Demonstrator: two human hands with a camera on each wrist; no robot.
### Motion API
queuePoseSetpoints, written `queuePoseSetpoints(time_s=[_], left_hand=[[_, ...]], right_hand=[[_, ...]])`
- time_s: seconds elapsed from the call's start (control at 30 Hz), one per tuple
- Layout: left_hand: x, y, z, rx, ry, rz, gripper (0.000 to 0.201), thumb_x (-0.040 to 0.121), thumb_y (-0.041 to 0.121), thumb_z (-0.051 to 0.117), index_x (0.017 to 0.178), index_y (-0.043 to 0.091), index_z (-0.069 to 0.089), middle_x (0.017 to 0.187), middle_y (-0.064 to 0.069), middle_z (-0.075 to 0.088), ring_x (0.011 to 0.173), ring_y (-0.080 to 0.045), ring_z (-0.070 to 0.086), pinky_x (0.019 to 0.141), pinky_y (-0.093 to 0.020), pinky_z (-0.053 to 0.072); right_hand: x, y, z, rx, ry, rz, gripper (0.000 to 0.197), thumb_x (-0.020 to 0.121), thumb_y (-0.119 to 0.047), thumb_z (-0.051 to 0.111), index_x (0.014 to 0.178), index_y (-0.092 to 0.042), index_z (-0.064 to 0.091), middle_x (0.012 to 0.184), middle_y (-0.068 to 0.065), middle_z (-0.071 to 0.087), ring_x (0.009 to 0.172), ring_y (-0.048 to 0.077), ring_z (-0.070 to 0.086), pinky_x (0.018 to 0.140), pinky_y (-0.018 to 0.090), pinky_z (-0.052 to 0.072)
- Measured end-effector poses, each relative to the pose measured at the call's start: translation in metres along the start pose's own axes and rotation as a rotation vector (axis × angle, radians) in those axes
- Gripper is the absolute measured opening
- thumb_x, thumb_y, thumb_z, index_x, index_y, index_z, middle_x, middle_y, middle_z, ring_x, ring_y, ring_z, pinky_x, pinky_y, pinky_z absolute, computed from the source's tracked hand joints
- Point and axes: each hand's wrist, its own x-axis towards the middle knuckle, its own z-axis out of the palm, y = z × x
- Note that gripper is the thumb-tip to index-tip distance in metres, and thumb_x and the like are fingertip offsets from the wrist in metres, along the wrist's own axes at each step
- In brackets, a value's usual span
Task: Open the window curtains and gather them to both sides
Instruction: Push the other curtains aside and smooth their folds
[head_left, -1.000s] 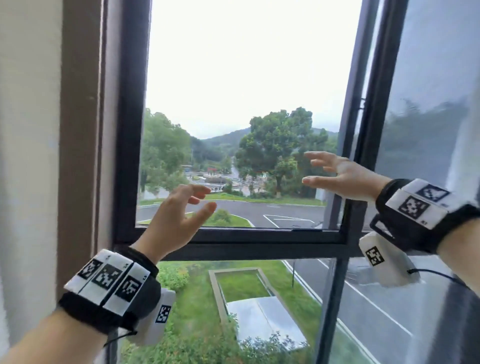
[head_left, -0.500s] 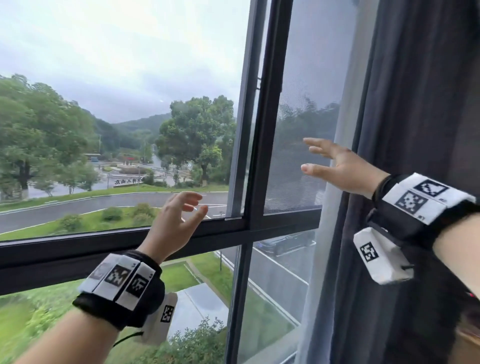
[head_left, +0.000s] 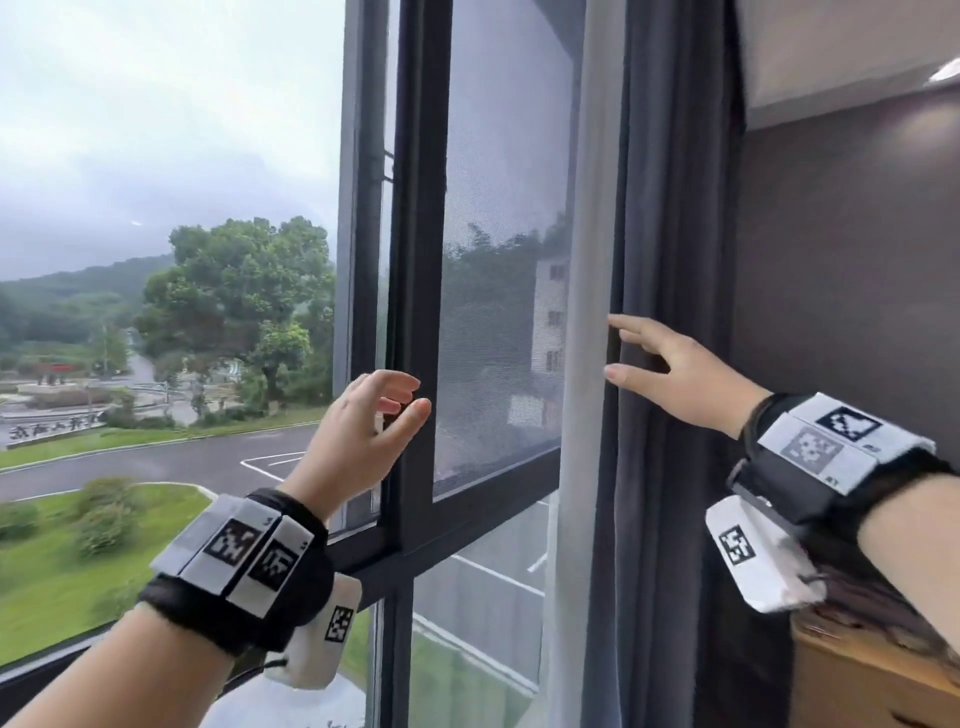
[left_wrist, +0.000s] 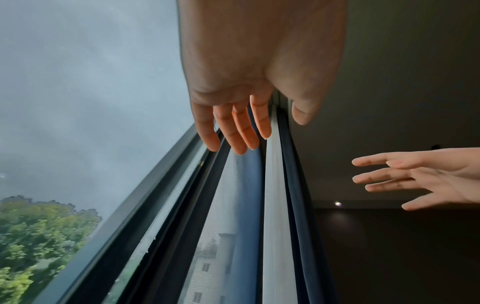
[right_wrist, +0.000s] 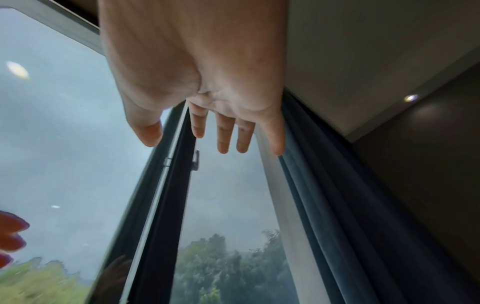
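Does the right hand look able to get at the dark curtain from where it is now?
Probably yes: the right hand is open, its fingertips at the dark curtain's edge beside the white sheer, with nothing between them.

Dark window frame (head_left: 415, 291) carries the panes; mesh screen panel (head_left: 501, 249) sits at 3 o'clock of its vertical post. Sheer white curtain (head_left: 584, 467) hangs just at 3 o'clock of the screen, dark grey curtain (head_left: 670, 208) bunched beside it against the wall (head_left: 841, 291). Wooden furniture top (head_left: 852, 670) at 5 o'clock, contents unclear.
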Motion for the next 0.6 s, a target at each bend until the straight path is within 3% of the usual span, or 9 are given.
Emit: queuePoseSetpoints(time_s=[0.1, 0.3, 0.47, 0.6], left_hand=[[0.029, -0.015, 0.017, -0.030, -0.014, 0.046, 0.029, 0.089, 0.030, 0.056, 0.113, 0.016, 0.057, 0.112, -0.001, 0.061, 0.098, -0.014, 0.059, 0.089, -0.031, 0.047], [0.062, -0.040, 0.074, -0.141, 0.011, 0.086, 0.026, 0.088, 0.031, 0.057, 0.109, 0.017, 0.059, 0.108, 0.002, 0.061, 0.091, -0.004, 0.058, 0.082, -0.024, 0.043], [0.073, -0.055, 0.149, -0.197, 0.043, 0.050, 0.027, 0.087, 0.028, 0.059, 0.110, 0.014, 0.059, 0.106, 0.001, 0.062, 0.095, -0.014, 0.060, 0.081, -0.024, 0.040], [0.085, -0.062, 0.218, -0.258, 0.069, -0.019, 0.031, 0.087, 0.032, 0.057, 0.114, 0.016, 0.056, 0.111, -0.003, 0.062, 0.099, -0.016, 0.060, 0.083, -0.027, 0.042]], right_hand=[[0.020, 0.013, 0.007, -0.009, 0.026, 0.025, 0.062, 0.087, -0.033, 0.061, 0.142, -0.031, 0.034, 0.146, 0.003, 0.043, 0.132, 0.007, 0.036, 0.103, 0.023, 0.026], [0.053, 0.046, 0.006, -0.131, 0.021, 0.093, 0.063, 0.088, -0.035, 0.059, 0.144, -0.030, 0.031, 0.147, 0.003, 0.042, 0.138, 0.014, 0.034, 0.103, 0.022, 0.024], [0.094, 0.080, -0.004, -0.181, 0.022, 0.062, 0.061, 0.089, -0.032, 0.059, 0.144, -0.027, 0.032, 0.147, 0.001, 0.042, 0.137, 0.010, 0.034, 0.101, 0.018, 0.023], [0.137, 0.113, -0.011, -0.239, -0.015, -0.004, 0.064, 0.089, -0.032, 0.058, 0.145, -0.024, 0.029, 0.150, 0.002, 0.038, 0.139, 0.010, 0.032, 0.107, 0.021, 0.024]])
